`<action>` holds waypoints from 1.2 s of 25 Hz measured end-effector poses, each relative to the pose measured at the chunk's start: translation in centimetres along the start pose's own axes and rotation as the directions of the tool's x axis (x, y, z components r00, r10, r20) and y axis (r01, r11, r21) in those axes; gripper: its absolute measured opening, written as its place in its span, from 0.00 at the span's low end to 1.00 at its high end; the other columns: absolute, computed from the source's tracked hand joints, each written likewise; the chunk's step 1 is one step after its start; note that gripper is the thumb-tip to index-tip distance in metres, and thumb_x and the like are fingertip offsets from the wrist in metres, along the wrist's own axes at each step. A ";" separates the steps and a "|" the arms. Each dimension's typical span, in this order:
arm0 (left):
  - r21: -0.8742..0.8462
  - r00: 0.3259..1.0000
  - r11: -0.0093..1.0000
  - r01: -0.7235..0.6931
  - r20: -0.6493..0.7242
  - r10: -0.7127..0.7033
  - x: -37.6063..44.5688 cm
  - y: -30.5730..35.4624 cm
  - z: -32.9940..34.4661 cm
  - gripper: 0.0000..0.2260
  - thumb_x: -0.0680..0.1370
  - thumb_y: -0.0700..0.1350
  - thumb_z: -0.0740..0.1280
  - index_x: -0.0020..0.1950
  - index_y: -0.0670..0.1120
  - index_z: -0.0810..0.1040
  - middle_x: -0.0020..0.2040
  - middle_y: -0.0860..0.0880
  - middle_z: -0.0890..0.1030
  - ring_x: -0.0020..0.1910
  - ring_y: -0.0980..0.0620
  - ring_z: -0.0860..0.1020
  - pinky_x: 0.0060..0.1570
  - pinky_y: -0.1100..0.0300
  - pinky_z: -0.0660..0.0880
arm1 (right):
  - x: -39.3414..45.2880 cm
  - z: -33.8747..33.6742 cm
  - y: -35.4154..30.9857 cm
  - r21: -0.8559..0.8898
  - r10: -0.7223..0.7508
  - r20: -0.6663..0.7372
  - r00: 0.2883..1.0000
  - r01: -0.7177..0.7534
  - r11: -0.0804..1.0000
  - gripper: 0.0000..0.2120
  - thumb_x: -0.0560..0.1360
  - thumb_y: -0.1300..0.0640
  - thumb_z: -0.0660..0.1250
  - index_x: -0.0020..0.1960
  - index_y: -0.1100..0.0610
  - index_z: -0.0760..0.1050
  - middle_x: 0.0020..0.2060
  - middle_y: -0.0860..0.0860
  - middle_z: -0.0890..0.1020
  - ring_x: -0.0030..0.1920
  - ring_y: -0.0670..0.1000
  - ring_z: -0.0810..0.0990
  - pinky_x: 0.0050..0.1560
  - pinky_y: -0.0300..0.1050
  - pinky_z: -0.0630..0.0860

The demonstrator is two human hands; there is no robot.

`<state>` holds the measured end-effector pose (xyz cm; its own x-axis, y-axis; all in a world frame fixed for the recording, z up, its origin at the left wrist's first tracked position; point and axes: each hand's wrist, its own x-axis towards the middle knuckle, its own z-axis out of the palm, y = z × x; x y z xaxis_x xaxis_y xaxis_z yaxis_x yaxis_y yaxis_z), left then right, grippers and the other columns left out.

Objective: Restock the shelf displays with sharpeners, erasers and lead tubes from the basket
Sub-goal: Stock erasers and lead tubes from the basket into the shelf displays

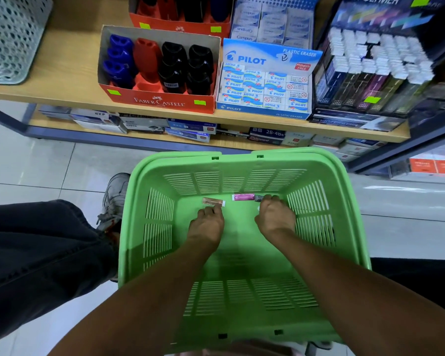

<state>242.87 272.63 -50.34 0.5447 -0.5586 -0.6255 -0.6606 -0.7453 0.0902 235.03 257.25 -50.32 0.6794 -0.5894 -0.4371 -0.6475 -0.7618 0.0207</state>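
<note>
Since both hands sit in the basket (344, 176), your left hand (208, 223) fingers curl, pinching the brown lead tube (213, 202); right hand (275, 215) curls by the pink tube (243, 197), grip unclear. Tubes look light, stiff, slick: pinch mid-body w/ fingertips.

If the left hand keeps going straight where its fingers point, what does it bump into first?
Probably the brownish lead tube: the left hand reaches toward it, fingertips already at or touching it. Contact is hard to judge.

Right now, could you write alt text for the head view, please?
Two hands reach into a green basket: the left hand touches a tan tube, the right hand a dark tube beside a pink tube. Sharpeners and erasers fill the shelf above.
</note>
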 end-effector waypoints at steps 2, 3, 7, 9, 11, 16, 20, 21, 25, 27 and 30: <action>0.074 1.000 0.997 -0.001 0.013 0.000 -0.3 0.0 -0.1 0.26 0.75 0.29 0.63 0.72 0.33 0.61 0.66 0.34 0.68 0.65 0.38 0.69 0.60 0.48 0.76 | 0.4 -0.3 -0.2 -0.049 -0.009 -0.048 0.999 0.007 0.999 0.11 0.79 0.64 0.60 0.61 0.62 0.73 0.53 0.57 0.79 0.49 0.55 0.81 0.39 0.46 0.78; 0.117 1.000 0.993 -0.012 -0.007 0.013 -0.2 0.0 -0.3 0.23 0.76 0.29 0.61 0.71 0.32 0.62 0.66 0.34 0.68 0.64 0.38 0.69 0.59 0.48 0.76 | 0.5 -0.5 -0.4 -0.089 -0.020 -0.043 0.999 0.016 0.996 0.12 0.80 0.66 0.58 0.61 0.62 0.73 0.54 0.57 0.78 0.49 0.55 0.81 0.39 0.46 0.79; 0.284 0.979 0.954 -0.100 -0.141 0.145 0.5 0.0 -1.5 0.17 0.79 0.29 0.56 0.68 0.32 0.64 0.63 0.36 0.66 0.62 0.39 0.68 0.58 0.48 0.73 | -0.3 0.0 -0.5 -0.180 -0.072 0.008 0.997 0.073 0.981 0.11 0.80 0.66 0.59 0.59 0.62 0.75 0.56 0.57 0.76 0.51 0.54 0.79 0.39 0.46 0.80; 0.359 0.968 0.923 -0.140 -0.146 0.204 0.8 -0.1 -1.1 0.18 0.79 0.29 0.55 0.70 0.31 0.63 0.67 0.34 0.64 0.66 0.35 0.66 0.63 0.45 0.70 | -0.6 0.6 -0.6 -0.178 -0.121 -0.025 0.992 0.114 0.977 0.09 0.78 0.64 0.63 0.57 0.61 0.76 0.56 0.57 0.76 0.52 0.54 0.78 0.38 0.47 0.80; 0.391 0.964 0.906 -0.162 -0.132 0.229 0.9 -0.2 -0.3 0.20 0.80 0.29 0.54 0.72 0.30 0.61 0.71 0.31 0.61 0.70 0.33 0.63 0.65 0.42 0.69 | -0.6 0.9 -1.0 -0.146 -0.184 -0.052 0.982 0.175 0.974 0.08 0.70 0.64 0.71 0.49 0.61 0.80 0.50 0.57 0.79 0.47 0.55 0.79 0.35 0.46 0.79; 0.306 0.968 0.927 -0.215 -0.062 0.245 0.9 0.3 0.5 0.17 0.78 0.32 0.60 0.67 0.36 0.65 0.63 0.38 0.66 0.61 0.40 0.67 0.58 0.47 0.71 | -0.4 1.4 -2.2 -0.198 -0.386 -0.113 0.916 0.360 0.912 0.13 0.61 0.66 0.75 0.45 0.61 0.80 0.38 0.57 0.80 0.38 0.56 0.80 0.29 0.46 0.76; 0.170 0.984 0.974 -0.147 -0.070 0.161 1.1 1.0 0.8 0.13 0.83 0.39 0.53 0.67 0.39 0.64 0.63 0.38 0.67 0.62 0.40 0.68 0.56 0.48 0.74 | -0.4 1.1 -3.0 -0.149 -0.382 -0.081 0.921 0.367 0.918 0.11 0.66 0.66 0.71 0.48 0.59 0.77 0.42 0.56 0.78 0.41 0.55 0.80 0.31 0.47 0.76; 0.115 0.990 0.987 -0.114 -0.070 0.122 1.2 1.0 0.7 0.13 0.84 0.40 0.51 0.67 0.40 0.64 0.63 0.38 0.68 0.62 0.40 0.68 0.55 0.48 0.74 | -0.3 0.9 -3.3 -0.118 -0.344 -0.063 0.937 0.335 0.935 0.10 0.71 0.67 0.69 0.52 0.61 0.76 0.46 0.57 0.78 0.44 0.56 0.80 0.35 0.48 0.78; -0.023 0.999 1.000 -0.002 -0.039 0.001 1.6 1.1 0.8 0.14 0.83 0.40 0.51 0.68 0.40 0.62 0.64 0.39 0.68 0.62 0.41 0.69 0.55 0.48 0.75 | 0.4 1.4 -4.1 -0.080 -0.270 0.035 0.962 0.272 0.959 0.13 0.78 0.68 0.60 0.62 0.65 0.72 0.58 0.59 0.73 0.54 0.56 0.78 0.49 0.48 0.80; -0.083 1.000 0.996 0.023 -0.009 -0.024 1.9 1.3 0.8 0.15 0.82 0.37 0.53 0.69 0.38 0.62 0.64 0.38 0.69 0.61 0.40 0.71 0.55 0.48 0.74 | 0.6 1.3 -4.0 -0.034 -0.261 0.101 0.960 0.265 0.964 0.14 0.77 0.66 0.64 0.62 0.65 0.72 0.57 0.59 0.75 0.53 0.57 0.80 0.50 0.47 0.79; -0.486 0.988 0.863 0.141 0.119 -0.095 2.6 1.2 -0.2 0.12 0.81 0.39 0.58 0.64 0.37 0.66 0.58 0.37 0.76 0.53 0.39 0.78 0.48 0.50 0.75 | 0.9 0.5 -3.6 0.194 -0.220 0.244 0.945 0.174 0.965 0.10 0.75 0.58 0.70 0.53 0.61 0.75 0.50 0.58 0.79 0.47 0.57 0.81 0.43 0.43 0.74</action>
<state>243.63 270.22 -51.74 0.5398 -0.4382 -0.7188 -0.2421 -0.8986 0.3660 237.79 259.61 -51.18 0.6999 -0.3240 -0.6366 -0.5736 -0.7861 -0.2305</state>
